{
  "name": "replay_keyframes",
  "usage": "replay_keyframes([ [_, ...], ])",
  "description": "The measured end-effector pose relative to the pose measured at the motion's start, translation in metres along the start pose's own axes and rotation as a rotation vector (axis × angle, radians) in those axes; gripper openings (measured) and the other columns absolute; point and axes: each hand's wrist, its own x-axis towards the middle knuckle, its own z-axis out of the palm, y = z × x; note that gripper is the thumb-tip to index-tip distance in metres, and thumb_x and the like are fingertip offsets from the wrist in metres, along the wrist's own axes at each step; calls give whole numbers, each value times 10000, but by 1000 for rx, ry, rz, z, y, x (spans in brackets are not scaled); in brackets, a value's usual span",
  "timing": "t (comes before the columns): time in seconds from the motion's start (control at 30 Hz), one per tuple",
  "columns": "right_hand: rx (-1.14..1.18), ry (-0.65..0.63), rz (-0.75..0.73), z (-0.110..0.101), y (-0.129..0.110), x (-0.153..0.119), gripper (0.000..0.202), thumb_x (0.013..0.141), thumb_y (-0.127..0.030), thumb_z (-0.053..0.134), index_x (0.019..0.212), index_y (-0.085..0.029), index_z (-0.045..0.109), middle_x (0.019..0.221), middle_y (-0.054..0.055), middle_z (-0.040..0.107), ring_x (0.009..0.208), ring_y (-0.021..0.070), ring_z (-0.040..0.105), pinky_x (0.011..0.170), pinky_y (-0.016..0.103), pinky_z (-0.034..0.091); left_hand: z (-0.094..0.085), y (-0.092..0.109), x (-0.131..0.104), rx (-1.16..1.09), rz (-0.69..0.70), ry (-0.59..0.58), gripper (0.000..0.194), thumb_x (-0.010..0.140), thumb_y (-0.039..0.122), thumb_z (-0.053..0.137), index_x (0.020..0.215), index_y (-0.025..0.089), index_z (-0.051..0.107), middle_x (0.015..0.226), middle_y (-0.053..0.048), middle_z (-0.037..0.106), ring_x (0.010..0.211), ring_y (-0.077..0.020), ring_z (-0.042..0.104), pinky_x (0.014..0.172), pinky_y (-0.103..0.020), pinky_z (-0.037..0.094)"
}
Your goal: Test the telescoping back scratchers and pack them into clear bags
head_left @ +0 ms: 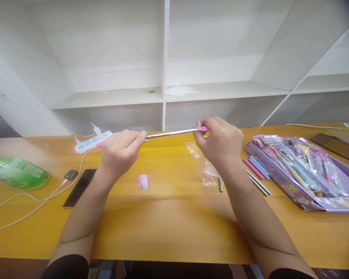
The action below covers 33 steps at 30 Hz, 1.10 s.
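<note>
A thin silver metal rod (173, 133) stretches almost level between my two hands above the table. My left hand (121, 152) is wrapped round its left part, and a bit of pink pokes out beyond the fist. At the rod's right end, my right hand (220, 141) pinches a small pink piece (203, 128) that touches the rod. Below on the table are a small stack of pink labels (143, 181) and clear plastic bags (209, 173). A short metal tube (220, 185) lies beside my right forearm.
On the right, a purple box (293, 190) holds wrapped items; pink and blue tubes (257, 167) and metal rods (258, 183) lie beside it. Leftward are a green bottle (17, 171), a dark phone (80, 188), a cabled black device (71, 174) and a power strip (93, 142). White shelves (227, 90) stand behind.
</note>
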Motion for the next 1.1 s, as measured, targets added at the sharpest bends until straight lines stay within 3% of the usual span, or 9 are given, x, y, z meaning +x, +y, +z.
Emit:
replay_keyframes([
  [0.13,-43,20,42,-1,-1,-1,287,1038,-351,555,850,-197,708,821,49,719,615,137,452,618,319,205,-1,3,-1,-21,-4,-25,177,1013,58,642,1059,207,726,768,-5,743,624,-148,596,544,-325,346],
  [0.23,-97,34,-4,-1,-19,-14,341,1064,-364,533,826,-189,703,801,48,695,570,125,374,586,324,161,3,22,-2,-99,-26,-49,209,1040,69,593,1112,224,714,819,-19,762,663,-153,646,577,-325,375],
  [0.37,-113,-52,-169,0,-49,-34,459,1123,-363,458,750,-177,651,716,27,611,528,112,268,549,332,115,10,55,-3,-163,-91,-93,195,1070,85,568,1157,209,691,773,-14,724,629,-144,623,582,-329,376],
  [0.47,-107,-79,-189,-2,-55,-36,481,1136,-348,430,736,-173,633,706,26,580,527,108,274,545,331,110,11,63,-3,-185,-114,-94,119,1095,137,591,1128,209,680,778,-7,723,638,-136,623,591,-319,390],
  [0.63,-99,-132,-204,-3,-50,-31,455,1131,-369,435,777,-181,650,737,26,590,544,121,289,538,322,135,12,57,-3,-187,-106,-90,64,1097,164,619,1108,195,674,778,-1,728,644,-135,619,580,-315,384],
  [0.77,-88,-201,-236,0,-48,-29,418,1132,-360,435,835,-186,673,776,18,601,548,125,252,534,322,151,11,51,-4,-184,-124,-200,145,1130,205,558,1065,212,687,798,-9,739,640,-133,632,575,-319,362],
  [0.87,-46,-214,-249,-4,-38,-21,363,1146,-332,417,945,-206,692,915,30,654,567,124,297,547,331,161,9,52,-1,-242,-149,-302,187,1157,276,521,1141,197,690,861,-27,755,672,-137,651,579,-310,374],
  [1.0,72,-155,-49,-15,-12,-1,271,1127,-342,460,1207,-262,706,1219,77,705,682,145,499,588,318,240,10,60,0,-329,-217,-467,268,1182,312,428,1176,186,665,849,-30,731,684,-150,658,558,-301,348],
  [1.1,378,-152,109,-26,5,12,410,1078,-334,525,1480,-286,587,1230,97,731,778,190,604,648,324,388,13,66,-4,-340,-305,-597,346,1184,296,341,1028,195,633,635,17,584,500,-144,502,495,-306,238],
])
